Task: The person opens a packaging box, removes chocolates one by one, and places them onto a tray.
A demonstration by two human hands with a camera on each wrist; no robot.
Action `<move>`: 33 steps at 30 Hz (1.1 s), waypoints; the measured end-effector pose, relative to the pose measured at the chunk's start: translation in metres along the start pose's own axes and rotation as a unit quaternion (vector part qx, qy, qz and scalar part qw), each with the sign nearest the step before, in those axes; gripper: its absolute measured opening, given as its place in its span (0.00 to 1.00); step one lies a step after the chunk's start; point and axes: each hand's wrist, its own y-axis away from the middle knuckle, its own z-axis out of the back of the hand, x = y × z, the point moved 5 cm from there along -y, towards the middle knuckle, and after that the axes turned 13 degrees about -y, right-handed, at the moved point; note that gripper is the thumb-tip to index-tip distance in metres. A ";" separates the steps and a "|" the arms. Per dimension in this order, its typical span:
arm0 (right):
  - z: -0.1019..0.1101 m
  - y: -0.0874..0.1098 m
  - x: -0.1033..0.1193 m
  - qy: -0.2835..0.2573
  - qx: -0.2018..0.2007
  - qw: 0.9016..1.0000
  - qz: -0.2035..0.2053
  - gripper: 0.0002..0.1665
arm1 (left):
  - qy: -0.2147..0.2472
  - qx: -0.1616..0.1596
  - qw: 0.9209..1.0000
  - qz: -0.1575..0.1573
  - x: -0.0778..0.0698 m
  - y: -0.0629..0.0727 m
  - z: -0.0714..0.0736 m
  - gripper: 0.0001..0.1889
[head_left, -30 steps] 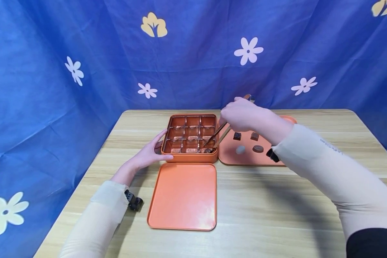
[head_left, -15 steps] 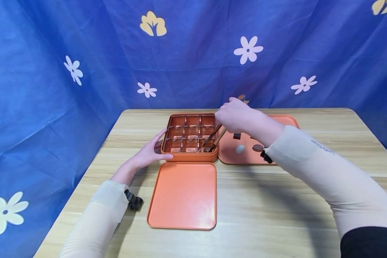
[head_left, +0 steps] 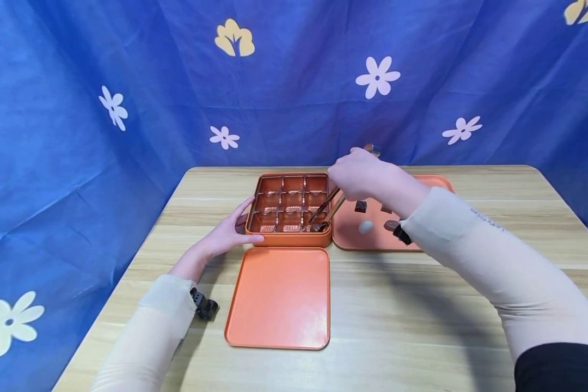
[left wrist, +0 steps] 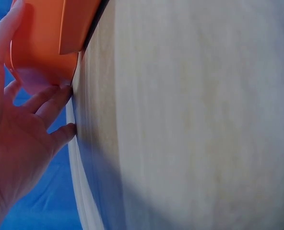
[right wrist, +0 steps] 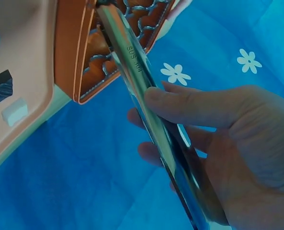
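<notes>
A square orange box [head_left: 288, 239] with a brown compartmented insert [head_left: 291, 202] stands at the table's back middle. My left hand [head_left: 231, 233] rests against its left side, fingers extended and thumb along the front corner. With my right hand [head_left: 356, 173] I grip metal tongs [right wrist: 141, 91], stamped on one arm, thumb on one side and fingers on the other. The tongs slant down into the near right compartment, their tips apart on either side of a small dark chocolate [head_left: 316, 227]. The other compartments show nothing in them.
An orange tray [head_left: 353, 242] adjoins the box on the right, bearing a dark square chocolate [head_left: 360, 206], a white piece [head_left: 366, 227], an oval brown chocolate [head_left: 392, 225] and others partly behind my arm. A flat orange lid [head_left: 277, 299] lies before the box. A blue curtain [head_left: 294, 109] hangs behind.
My right hand has shifted slightly left, and the tongs' tips stand a little wider apart in the near right compartment. The left hand and box stay put.
</notes>
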 end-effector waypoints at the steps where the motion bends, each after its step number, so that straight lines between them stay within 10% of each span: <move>1: 0.002 0.001 0.000 0.000 -0.004 1.000 0.002 0.16 | 0.000 0.000 1.000 0.000 0.000 0.000 0.000 0.57; 33: -0.001 0.006 -0.011 -0.020 -0.074 0.996 0.046 0.18 | 0.009 0.004 1.000 0.002 0.002 -0.003 -0.002 0.56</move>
